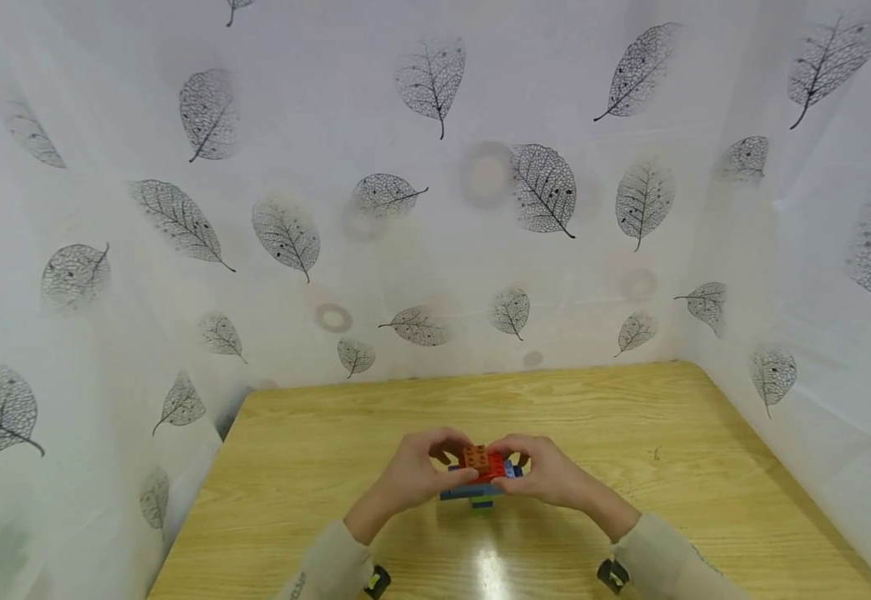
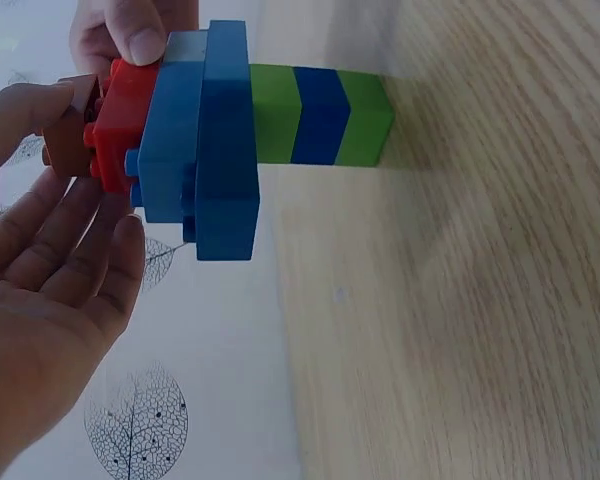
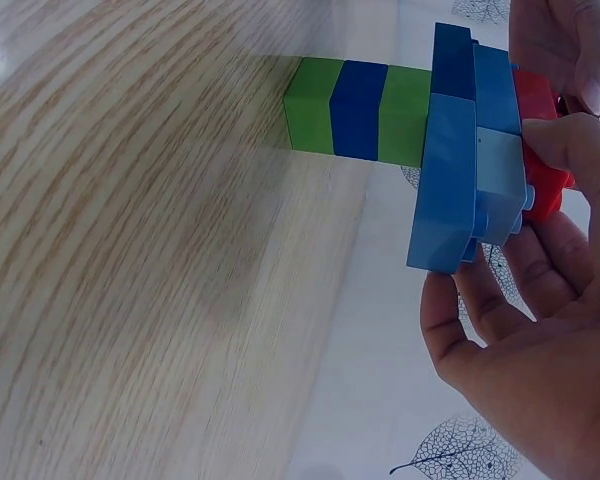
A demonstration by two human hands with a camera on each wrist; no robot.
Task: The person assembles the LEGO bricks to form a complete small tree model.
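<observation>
A tower of toy building bricks stands on the table between both hands. Its narrow column has a green brick (image 2: 368, 120) at the bottom, then a dark blue brick (image 2: 320, 115) and another green brick (image 3: 405, 115). Wider blue bricks (image 2: 227, 150) reach out to both sides above, in two layers. On these sits a red brick (image 2: 128, 115), topped by a brown brick (image 1: 476, 457). My left hand (image 1: 416, 471) pinches the brown brick between thumb and fingers. From the other side, my right hand (image 1: 548, 471) holds the red brick, its thumb on the near side.
The wooden table (image 1: 315, 467) spreads out around the tower. A white curtain (image 1: 435, 250) printed with leaves hangs behind it and along both sides. Dark wrist devices show at both sleeves.
</observation>
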